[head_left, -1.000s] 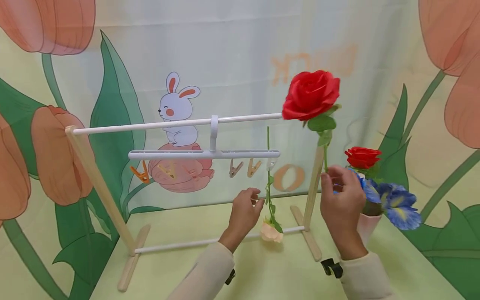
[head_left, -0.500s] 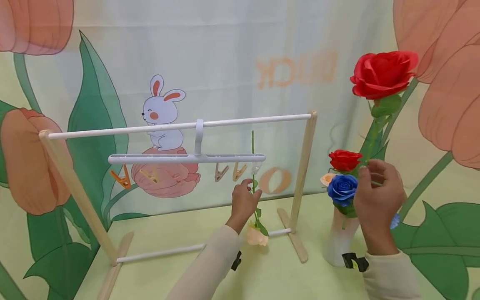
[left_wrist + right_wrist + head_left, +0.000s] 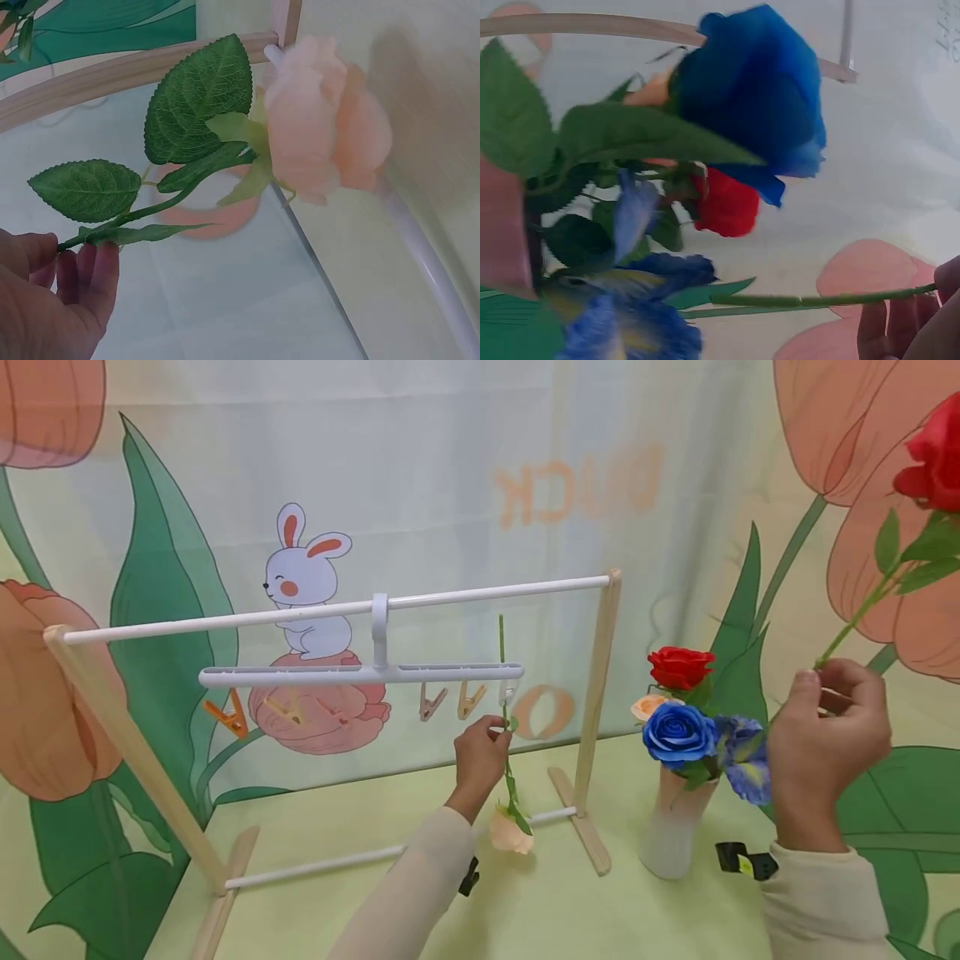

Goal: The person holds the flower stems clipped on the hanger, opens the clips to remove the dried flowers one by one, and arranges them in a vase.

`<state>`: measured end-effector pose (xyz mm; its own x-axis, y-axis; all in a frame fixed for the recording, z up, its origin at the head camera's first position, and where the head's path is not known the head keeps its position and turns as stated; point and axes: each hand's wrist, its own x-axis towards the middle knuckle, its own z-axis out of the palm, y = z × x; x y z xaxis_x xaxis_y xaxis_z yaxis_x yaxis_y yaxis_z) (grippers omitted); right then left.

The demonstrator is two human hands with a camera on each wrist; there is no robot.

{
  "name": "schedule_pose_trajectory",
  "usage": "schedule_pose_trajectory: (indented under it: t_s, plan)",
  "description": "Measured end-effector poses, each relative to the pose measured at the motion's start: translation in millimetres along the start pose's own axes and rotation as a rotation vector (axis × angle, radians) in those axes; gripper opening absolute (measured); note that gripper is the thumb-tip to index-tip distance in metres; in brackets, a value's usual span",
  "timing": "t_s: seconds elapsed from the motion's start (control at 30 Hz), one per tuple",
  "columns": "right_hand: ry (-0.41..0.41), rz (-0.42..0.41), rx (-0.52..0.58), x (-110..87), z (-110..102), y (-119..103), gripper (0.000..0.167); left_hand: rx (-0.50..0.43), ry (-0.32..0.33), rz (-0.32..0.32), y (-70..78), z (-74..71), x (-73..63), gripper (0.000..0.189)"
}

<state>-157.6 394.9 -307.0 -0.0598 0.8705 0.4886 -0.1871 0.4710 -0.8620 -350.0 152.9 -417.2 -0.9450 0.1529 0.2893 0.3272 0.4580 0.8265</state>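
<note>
A pale peach rose point(image 3: 512, 832) hangs head down from a clear clip point(image 3: 508, 692) at the right end of the white hanger point(image 3: 300, 676). My left hand point(image 3: 480, 758) pinches its green stem just below that clip; the left wrist view shows thumb and fingertips on the stem point(image 3: 120, 220). Off to the right, my right hand point(image 3: 832, 747) holds a red rose point(image 3: 933, 464) upright by its stem, with the bloom partly cut off by the frame edge. In the right wrist view the stem's lower end point(image 3: 810, 301) sticks out past the fingers.
A pink and white vase point(image 3: 669, 839) holds a blue rose point(image 3: 678, 733), a red rose point(image 3: 678, 667), a peach rose and a blue iris point(image 3: 744, 760). The hanger hooks over the rack's white rail point(image 3: 300, 614). Several clips, including an orange one point(image 3: 227, 713), hang along it.
My right hand has carried the red rose rightward, past the vase. My left hand has come to the peach rose's stem and now pinches it. The head view has shifted right.
</note>
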Motion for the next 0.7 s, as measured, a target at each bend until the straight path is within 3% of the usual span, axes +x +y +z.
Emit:
schedule_pose_trajectory:
  t_s: [0.2,0.37,0.5,0.7]
  plan:
    - [-0.131,-0.003,-0.126,-7.5,10,31,0.018,0.003,-0.010,0.015,1.2,-0.3,-3.1,0.014]
    - [-0.216,0.049,-0.247,-10.1,11,44,0.029,-0.004,-0.025,0.055,0.6,2.9,-8.1,0.015]
    - [-0.181,0.064,-0.244,-7.6,10,43,0.032,-0.004,-0.035,0.081,1.7,3.0,-9.9,0.014]
    - [-0.133,0.023,-0.172,-10.0,15,26,0.030,0.009,-0.015,0.110,1.1,-0.6,-10.0,0.013]
